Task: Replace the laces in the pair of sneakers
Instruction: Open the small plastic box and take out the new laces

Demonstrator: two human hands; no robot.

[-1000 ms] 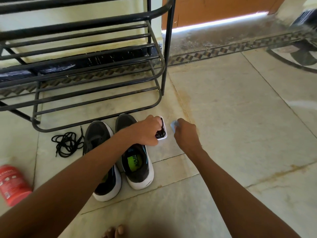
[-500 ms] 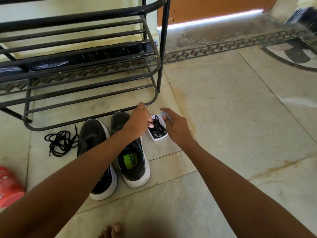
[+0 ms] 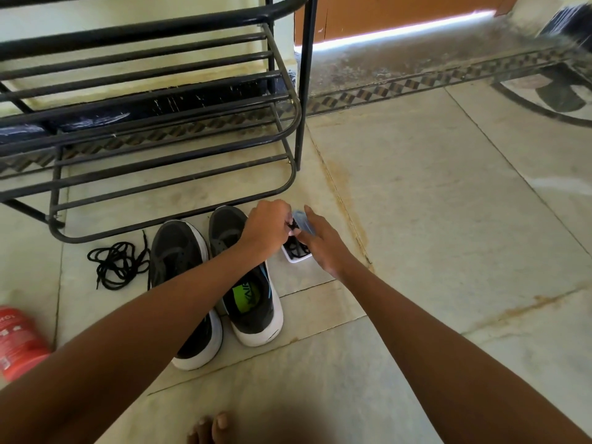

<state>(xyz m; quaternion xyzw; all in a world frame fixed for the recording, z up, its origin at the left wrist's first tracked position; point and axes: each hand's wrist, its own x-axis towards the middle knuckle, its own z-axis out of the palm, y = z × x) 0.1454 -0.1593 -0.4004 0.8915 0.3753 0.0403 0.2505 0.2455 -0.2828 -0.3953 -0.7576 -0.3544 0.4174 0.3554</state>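
Observation:
Two dark grey sneakers with white soles stand side by side on the floor without laces, the left sneaker (image 3: 185, 283) and the right sneaker (image 3: 248, 283) with a green insole. A loose pile of old black laces (image 3: 117, 264) lies left of them. Right of the shoes sits a small white box (image 3: 299, 256) holding new black laces (image 3: 296, 248). My left hand (image 3: 267, 230) pinches a lace above the box. My right hand (image 3: 323, 245) holds the box's pale blue lid (image 3: 302, 221) at the box's far edge.
A black metal shoe rack (image 3: 160, 129) stands just behind the sneakers. A red bottle (image 3: 19, 341) lies at the left edge. My bare toes (image 3: 209, 427) show at the bottom. Tiled floor stretches to the right, with a door (image 3: 400, 11) beyond.
The box's lid has come off and now sits in my right hand. My left hand moved from gripping the box to pinching a lace in it.

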